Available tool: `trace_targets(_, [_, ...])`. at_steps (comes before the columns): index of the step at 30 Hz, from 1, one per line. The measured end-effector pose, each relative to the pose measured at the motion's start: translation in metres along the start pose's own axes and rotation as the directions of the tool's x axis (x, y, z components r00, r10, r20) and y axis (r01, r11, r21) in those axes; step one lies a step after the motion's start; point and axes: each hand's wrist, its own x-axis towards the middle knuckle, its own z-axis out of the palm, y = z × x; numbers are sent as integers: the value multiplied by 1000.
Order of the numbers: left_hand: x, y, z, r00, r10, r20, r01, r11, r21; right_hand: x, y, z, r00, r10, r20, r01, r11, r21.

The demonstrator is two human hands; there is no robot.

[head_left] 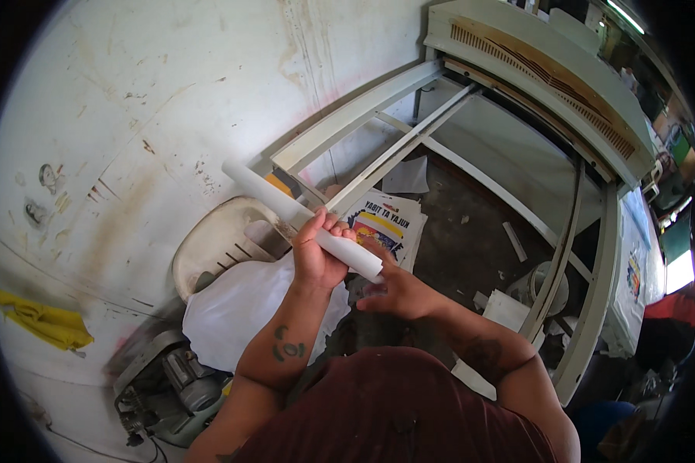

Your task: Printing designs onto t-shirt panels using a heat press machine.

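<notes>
A white paper roll point(266, 193) slants from upper left to lower right in front of me. My left hand point(316, 255) is wrapped round its lower half. Beside the roll's near end point(371, 266) is my right hand point(401, 292), its fingers and thumb apart; some fingertips pass close behind the roll, and whether they touch it I cannot tell. A printed stack of sheets point(386, 228) lies on the floor beyond my hands. White cloth or sheeting point(239, 309) is draped over a cream plastic chair point(189, 255) at my left.
A large pale metal frame machine point(510, 185) with long rails fills the right and far side. A motor-driven compressor point(193, 378) stands at lower left by the stained white wall point(131, 116), where a yellow cloth point(42, 318) hangs. A bucket point(544, 285) and loose papers point(506, 311) are under the frame.
</notes>
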Motion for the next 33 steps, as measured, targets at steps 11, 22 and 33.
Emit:
trace_targets(11, [5, 12, -2, 995, -13, 102, 14, 1000, -8, -20, -3, 15, 991, 113, -66, -131, 867, -482])
trace_targets(22, [0, 12, 13, 882, -156, 445, 215, 973, -85, -24, -15, 30, 998, -33, 59, 68, 519, -852])
trace_targets(33, [5, 8, 9, 988, -20, 153, 32, 997, -76, -21, -8, 26, 994, 13, 109, -15, 1000, 15])
